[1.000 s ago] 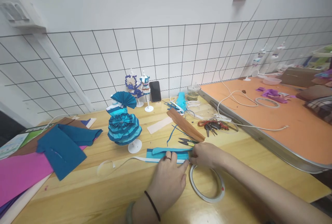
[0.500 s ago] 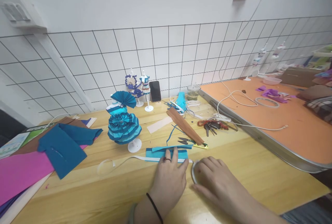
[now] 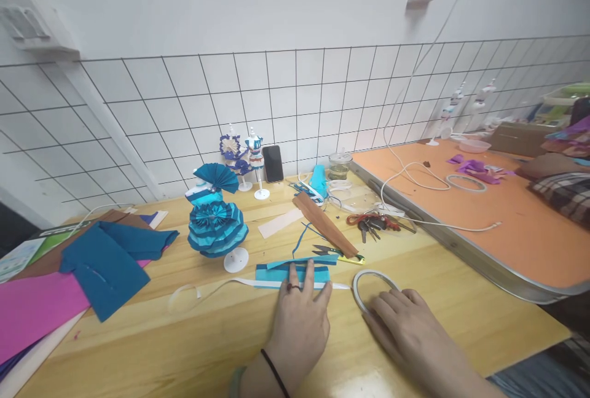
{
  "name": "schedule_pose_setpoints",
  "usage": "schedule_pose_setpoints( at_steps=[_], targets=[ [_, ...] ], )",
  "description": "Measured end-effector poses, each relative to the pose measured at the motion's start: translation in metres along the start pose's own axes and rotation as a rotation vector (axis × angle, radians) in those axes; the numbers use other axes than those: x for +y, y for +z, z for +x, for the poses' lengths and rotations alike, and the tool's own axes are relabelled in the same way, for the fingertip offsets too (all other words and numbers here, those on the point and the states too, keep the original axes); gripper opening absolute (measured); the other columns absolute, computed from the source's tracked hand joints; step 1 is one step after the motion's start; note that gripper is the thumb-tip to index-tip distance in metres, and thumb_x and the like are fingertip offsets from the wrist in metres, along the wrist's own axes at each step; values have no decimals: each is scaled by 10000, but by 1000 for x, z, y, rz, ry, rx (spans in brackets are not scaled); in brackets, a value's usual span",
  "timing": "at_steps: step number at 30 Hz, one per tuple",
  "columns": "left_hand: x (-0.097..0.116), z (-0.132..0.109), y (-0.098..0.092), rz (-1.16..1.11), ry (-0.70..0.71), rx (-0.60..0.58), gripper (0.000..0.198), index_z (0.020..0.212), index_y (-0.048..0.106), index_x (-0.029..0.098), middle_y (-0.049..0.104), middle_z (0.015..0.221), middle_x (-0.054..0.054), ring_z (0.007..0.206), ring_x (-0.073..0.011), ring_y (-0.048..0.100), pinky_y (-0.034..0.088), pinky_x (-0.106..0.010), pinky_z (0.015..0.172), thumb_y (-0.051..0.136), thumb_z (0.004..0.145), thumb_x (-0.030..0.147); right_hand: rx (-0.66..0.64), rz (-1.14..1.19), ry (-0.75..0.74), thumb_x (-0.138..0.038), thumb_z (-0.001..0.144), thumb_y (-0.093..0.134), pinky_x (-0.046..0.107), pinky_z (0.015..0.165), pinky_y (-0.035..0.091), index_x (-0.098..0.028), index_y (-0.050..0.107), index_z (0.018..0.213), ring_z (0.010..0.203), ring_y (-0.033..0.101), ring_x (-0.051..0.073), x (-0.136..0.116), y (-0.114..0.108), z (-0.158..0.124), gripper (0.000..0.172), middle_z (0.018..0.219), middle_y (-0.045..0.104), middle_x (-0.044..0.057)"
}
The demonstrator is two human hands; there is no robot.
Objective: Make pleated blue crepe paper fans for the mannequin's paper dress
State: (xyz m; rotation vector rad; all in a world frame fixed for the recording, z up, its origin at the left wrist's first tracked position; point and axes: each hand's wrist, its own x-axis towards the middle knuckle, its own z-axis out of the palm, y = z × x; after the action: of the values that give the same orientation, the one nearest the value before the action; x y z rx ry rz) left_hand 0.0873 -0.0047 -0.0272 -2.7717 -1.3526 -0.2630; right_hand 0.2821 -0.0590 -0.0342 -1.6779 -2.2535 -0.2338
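My left hand [image 3: 302,321] lies on the table with its fingers spread. Its fingertips press on a light-blue crepe paper strip [image 3: 268,273] with a darker edge. A white strip of tape [image 3: 340,286] runs along the paper's near edge, passing under those fingers; its loose end trails left. My right hand [image 3: 415,330] grips the near side of a tape roll [image 3: 378,273], a pale ring tilted beside the tape's right end. Yellow-handled scissors [image 3: 343,257] lie just beyond the paper. A brown paper strip [image 3: 325,224] rests partly over them.
At the left stands a blue paper dress on a stand [image 3: 217,229], beside teal crepe paper [image 3: 104,263] and pink sheets [image 3: 41,303]. Keys [image 3: 371,226], a phone [image 3: 273,163] and small dress forms [image 3: 255,151] sit further back. Another person's hand [image 3: 539,166] is over the orange table [image 3: 520,232].
My right hand has moved right with the tape roll, and more of the ring and of the white tape shows. My left hand keeps pressing the paper. The view has shifted slightly.
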Motion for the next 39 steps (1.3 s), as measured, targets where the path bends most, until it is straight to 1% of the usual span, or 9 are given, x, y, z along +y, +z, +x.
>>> schedule_pose_setpoints(
  at_steps=[4,10,17,20,23,26,29,34,39],
  targets=[
    [2,-1,1,-1,-7,9,442,1217,480,287,344,1382,-119,1202,-391,330,339,-532,884,484,778,337,40,25,7,-269,846,456,326,662,310,-206,542,828,728,511,207,-9,0,6,109,776,582,50],
    [-7,-2,6,-6,-31,37,503,1285,398,235,324,1395,-103,1205,-332,349,390,-454,893,442,814,407,34,86,-76,-223,873,404,355,741,334,-229,559,896,823,510,206,-21,2,19,158,860,590,55],
    [-55,-19,-5,-106,88,-80,549,1270,414,194,379,1368,-94,1252,-245,325,350,-377,982,446,809,490,18,112,-73,-223,866,438,369,775,327,-243,562,917,868,502,212,-18,6,21,136,890,584,45],
    [-81,-31,-8,-65,100,-100,541,1270,415,190,420,1336,-116,1245,-265,337,374,-407,956,441,815,481,17,134,-89,-214,870,428,359,761,332,-228,556,874,841,502,203,-14,6,23,129,876,579,50],
    [-101,-38,-8,-15,116,-76,536,1278,401,199,370,1367,-125,1278,-262,276,347,-415,981,421,825,485,93,120,-65,-219,869,430,351,750,338,-197,536,837,843,502,205,-8,8,30,112,876,580,68],
    [-110,-42,-8,24,117,-75,524,1276,402,212,315,1397,-119,1293,-268,238,329,-424,997,412,829,485,145,70,-36,-238,851,459,358,763,337,-185,536,897,913,490,230,-4,11,43,105,944,580,95],
    [-114,-43,-6,28,120,-52,522,1272,407,212,311,1402,-103,1297,-258,229,332,-412,1003,410,829,488,86,15,-34,-216,827,475,371,765,334,-191,549,993,956,476,255,-8,12,60,184,1011,578,111],
    [-123,-47,-1,-7,74,-15,564,1288,387,158,355,1375,-124,1283,-245,268,350,-387,998,407,831,488,7,21,-100,-168,852,418,355,756,333,-200,578,1003,902,506,231,-22,11,81,223,955,617,98],
    [-129,-50,1,-53,45,23,543,1296,375,152,405,1342,-133,1252,-249,334,372,-388,984,428,838,438,14,41,-205,-280,860,457,353,774,329,-180,572,1021,915,522,239,-31,16,90,222,952,628,110]
  ],
)
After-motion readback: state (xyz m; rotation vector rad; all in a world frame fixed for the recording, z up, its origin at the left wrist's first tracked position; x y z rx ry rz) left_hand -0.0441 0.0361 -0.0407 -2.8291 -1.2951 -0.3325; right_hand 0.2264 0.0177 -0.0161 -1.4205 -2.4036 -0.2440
